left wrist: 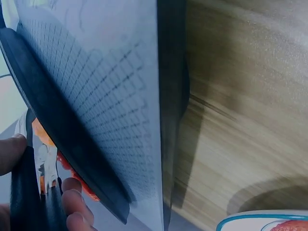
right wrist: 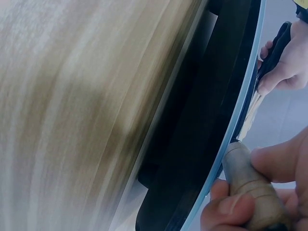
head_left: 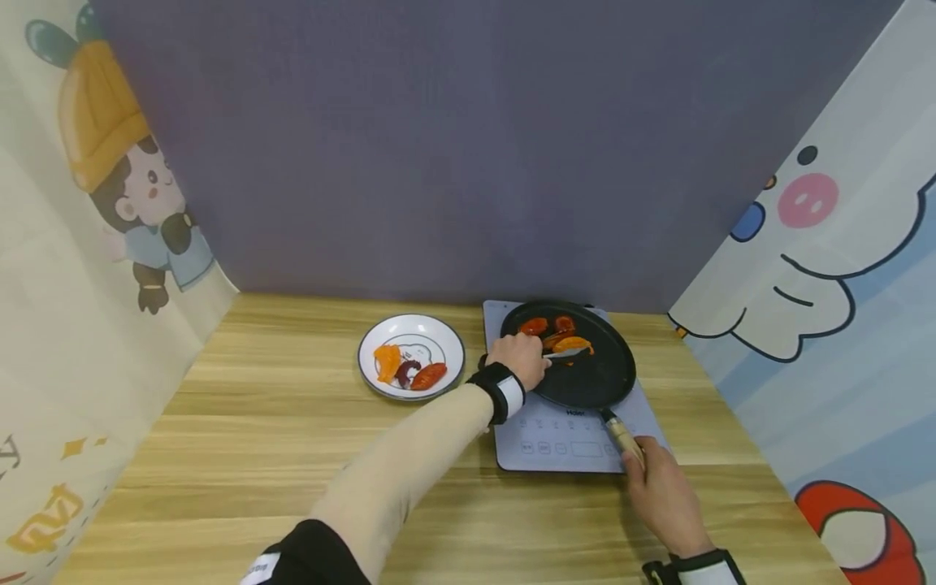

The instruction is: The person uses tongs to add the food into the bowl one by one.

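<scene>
My left hand [head_left: 517,359] holds a pair of tongs [left wrist: 39,192] with black handles and metal ends, thumb on one side and fingers on the other. The metal tips reach over the black frying pan [head_left: 595,382], beside an orange food piece [head_left: 574,344]. Several red and orange pieces, including a red one [head_left: 534,326], lie in the far left part of the pan. With fingers wrapped around it, my right hand [head_left: 665,496] grips the pan's wooden handle [right wrist: 250,185]. The pan rests on a pale induction cooktop [head_left: 541,457].
Left of the cooktop stands a white plate [head_left: 420,327] with a dark rim, bearing an orange piece [head_left: 387,361], a dark purple curled piece [head_left: 408,373] and a red piece [head_left: 429,376]. A grey panel [head_left: 439,162] rises behind the wooden table [head_left: 256,455]; printed curtains hang at both sides.
</scene>
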`<state>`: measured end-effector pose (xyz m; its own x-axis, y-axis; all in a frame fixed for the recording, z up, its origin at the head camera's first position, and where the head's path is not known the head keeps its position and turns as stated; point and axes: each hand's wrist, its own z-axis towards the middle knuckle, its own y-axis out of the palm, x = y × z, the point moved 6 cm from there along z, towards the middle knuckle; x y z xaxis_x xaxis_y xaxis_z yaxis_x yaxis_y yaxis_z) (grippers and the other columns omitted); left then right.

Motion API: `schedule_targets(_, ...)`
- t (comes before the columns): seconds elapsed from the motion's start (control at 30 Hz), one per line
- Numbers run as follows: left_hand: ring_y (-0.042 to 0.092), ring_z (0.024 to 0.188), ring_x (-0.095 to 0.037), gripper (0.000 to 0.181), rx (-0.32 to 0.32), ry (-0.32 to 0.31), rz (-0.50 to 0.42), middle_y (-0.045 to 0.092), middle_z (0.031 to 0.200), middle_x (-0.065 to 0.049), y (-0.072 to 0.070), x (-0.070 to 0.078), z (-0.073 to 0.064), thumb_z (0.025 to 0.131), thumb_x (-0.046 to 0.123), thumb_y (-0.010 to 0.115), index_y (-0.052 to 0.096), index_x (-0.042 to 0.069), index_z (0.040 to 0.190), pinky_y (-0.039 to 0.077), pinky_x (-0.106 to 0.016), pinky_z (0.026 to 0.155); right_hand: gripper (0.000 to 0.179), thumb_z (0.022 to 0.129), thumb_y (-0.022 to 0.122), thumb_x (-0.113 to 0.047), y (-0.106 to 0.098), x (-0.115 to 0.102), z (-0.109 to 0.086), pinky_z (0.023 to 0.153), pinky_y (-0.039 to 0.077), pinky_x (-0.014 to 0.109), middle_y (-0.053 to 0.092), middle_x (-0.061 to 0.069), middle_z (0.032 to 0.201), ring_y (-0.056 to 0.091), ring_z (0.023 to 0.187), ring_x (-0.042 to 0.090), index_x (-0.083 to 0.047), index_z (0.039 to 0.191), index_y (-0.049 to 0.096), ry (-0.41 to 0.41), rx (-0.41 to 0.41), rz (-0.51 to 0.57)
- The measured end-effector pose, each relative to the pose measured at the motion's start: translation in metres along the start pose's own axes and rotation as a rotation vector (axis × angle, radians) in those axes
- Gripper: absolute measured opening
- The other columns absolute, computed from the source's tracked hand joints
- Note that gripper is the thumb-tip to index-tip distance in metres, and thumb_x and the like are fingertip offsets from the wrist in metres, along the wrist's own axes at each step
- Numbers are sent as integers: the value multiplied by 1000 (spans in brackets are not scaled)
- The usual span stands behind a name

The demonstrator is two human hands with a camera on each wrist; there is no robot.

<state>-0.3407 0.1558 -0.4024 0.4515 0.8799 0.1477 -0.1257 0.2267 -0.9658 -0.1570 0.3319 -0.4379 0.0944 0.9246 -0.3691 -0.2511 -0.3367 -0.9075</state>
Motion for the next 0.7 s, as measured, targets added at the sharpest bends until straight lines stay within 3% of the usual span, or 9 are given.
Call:
schedule_targets(0.17, 65, 67, -19, 31, 16, 13, -3, 70, 82, -1, 0, -3, -4, 88, 47, 64, 74, 18, 87, 51, -35, 55, 27, 95, 55, -12, 0, 0, 0, 56, 39, 38, 55, 14, 83, 50, 67, 24, 7, 114, 53, 4, -2, 1)
schedule_targets(0.47, 64, 68, -19, 28, -38, -8, -8, 70, 84, -1, -17, -14, -20, 92, 43, 61, 73, 18, 86, 50, -37, 54, 27, 96, 55, -12, -2, -2, 0, 55, 38, 37, 55, 14, 83, 50, 66, 25, 7, 115, 52, 8, -10, 9)
schedule_targets(0.7, 64, 66, -18, 27, -17, -23, 16, 70, 83, -1, -18, -11, -20, 91, 43, 62, 74, 19, 88, 50, -37, 52, 29, 97, 53, -14, -1, 0, 0, 55, 38, 38, 55, 15, 84, 50, 67, 25, 7, 116, 52, 22, -34, 13)
